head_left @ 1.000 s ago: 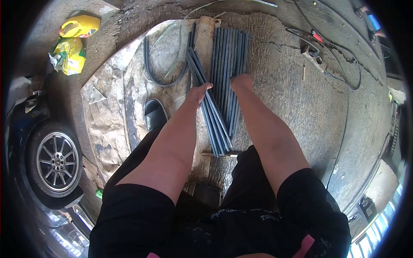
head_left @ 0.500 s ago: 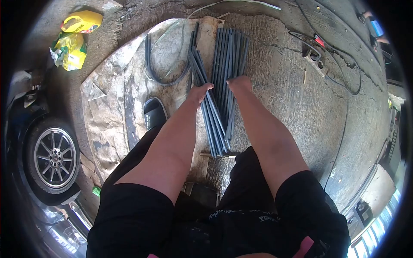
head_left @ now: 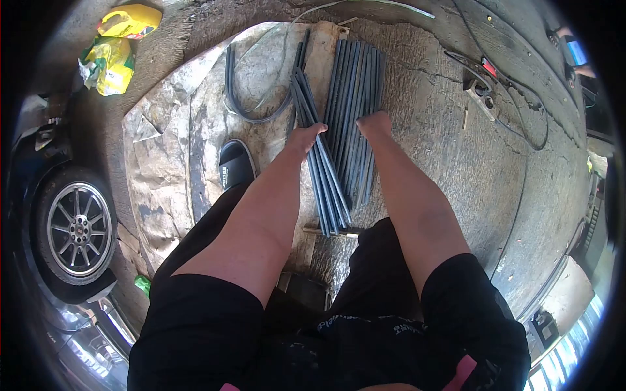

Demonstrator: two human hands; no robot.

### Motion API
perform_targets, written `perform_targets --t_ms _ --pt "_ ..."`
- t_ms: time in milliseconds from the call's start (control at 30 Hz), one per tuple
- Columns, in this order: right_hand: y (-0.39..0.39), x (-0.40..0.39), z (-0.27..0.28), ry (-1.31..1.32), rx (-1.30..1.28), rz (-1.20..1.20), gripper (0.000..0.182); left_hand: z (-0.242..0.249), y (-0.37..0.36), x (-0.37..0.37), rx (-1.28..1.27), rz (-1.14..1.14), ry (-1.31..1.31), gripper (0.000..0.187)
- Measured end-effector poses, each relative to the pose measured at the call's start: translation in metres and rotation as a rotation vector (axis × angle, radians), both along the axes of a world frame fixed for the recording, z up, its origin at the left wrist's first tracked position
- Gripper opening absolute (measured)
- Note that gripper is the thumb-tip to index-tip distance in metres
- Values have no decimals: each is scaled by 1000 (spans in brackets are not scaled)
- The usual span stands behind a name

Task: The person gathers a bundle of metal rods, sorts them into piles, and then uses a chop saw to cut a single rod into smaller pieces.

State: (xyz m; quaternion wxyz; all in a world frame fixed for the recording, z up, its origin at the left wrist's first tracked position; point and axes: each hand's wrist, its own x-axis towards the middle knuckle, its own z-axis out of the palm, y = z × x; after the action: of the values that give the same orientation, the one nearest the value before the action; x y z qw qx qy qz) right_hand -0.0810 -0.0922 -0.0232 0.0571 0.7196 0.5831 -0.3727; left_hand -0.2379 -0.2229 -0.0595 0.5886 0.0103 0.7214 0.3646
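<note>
Grey rods (head_left: 349,117) are laid side by side on the concrete floor (head_left: 456,143), partly over a worn sheet (head_left: 169,150). The left hand (head_left: 305,139) is pressed on a slanted bundle, the right hand (head_left: 375,124) on the straight ones. Whether either hand's fingers are curled round a rod cannot be told; they are foreshortened. The rods' near ends are hidden by the forearms.

A car repair yard, out in the open.
I stood on a cracked dirt floor (head_left: 456,150) beside a car's alloy wheel (head_left: 75,228), with cables (head_left: 515,98), worn cardboard (head_left: 163,156) and grey rods (head_left: 352,91) around me.
</note>
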Motion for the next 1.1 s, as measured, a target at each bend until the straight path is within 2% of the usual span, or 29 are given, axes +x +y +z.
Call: perform_targets --t_ms 33,67,133,167,233,267,367,433,467,500,567,633,767,833,867,900,933,967,1033,1100 --pt "3 1 -6 20 -55 -36 39 -3 1 0 7 19 24 53" --pt "5 0 -12 16 -56 -37 39 -5 0 -1 6 18 19 53" --pt "6 -3 -31 66 -88 -259 31 4 3 -2 -73 -31 34 56" --pt "8 -1 -37 65 -88 -262 31 10 4 0 -73 -35 33 56" --pt "11 3 -38 198 -156 -286 31 25 6 3 -162 -104 165 59" --pt "14 4 -39 197 -155 -288 31 11 3 0 -79 -50 28 75" --pt "12 -2 -24 256 -274 -425 31 -7 1 -4 -83 -54 3 76" --pt "10 -10 -28 243 -330 -109 35 -6 -1 -4 -70 -67 13 77" --pt "5 -18 -31 246 -326 -109 35 -5 0 -5 -57 -80 27 78" --pt "-4 -26 -41 96 -114 120 37 -3 1 -4 -56 -81 31 78" --pt "-19 -37 -33 -50 96 346 39 -2 1 -2 -54 -40 85 57" --pt "-30 -39 8 -72 172 116 39 -6 -1 -5 -69 -48 75 57" --pt "-20 -25 11 -44 157 124 39 -2 0 -4 -108 -39 70 56" --pt "-10 -20 14 23 25 164 43 -4 0 -3 -89 -42 63 55" --pt "-8 -18 16 26 33 164 43 -4 0 -2 -76 -48 59 65" --pt "-8 -17 19 5 39 184 34 2 0 -2 -63 -54 58 75" --pt "-8 -16 23 -15 43 205 25 7 -1 -1 -59 -53 63 75" --pt "-5 -14 20 -10 47 205 25 11 0 2 -34 -21 54 71" --pt "2 -4 8 -30 -18 385 33 13 -1 3 -9 7 50 67" --pt "5 11 8 9 -86 461 28 16 -2 4 -5 61 -10 59"
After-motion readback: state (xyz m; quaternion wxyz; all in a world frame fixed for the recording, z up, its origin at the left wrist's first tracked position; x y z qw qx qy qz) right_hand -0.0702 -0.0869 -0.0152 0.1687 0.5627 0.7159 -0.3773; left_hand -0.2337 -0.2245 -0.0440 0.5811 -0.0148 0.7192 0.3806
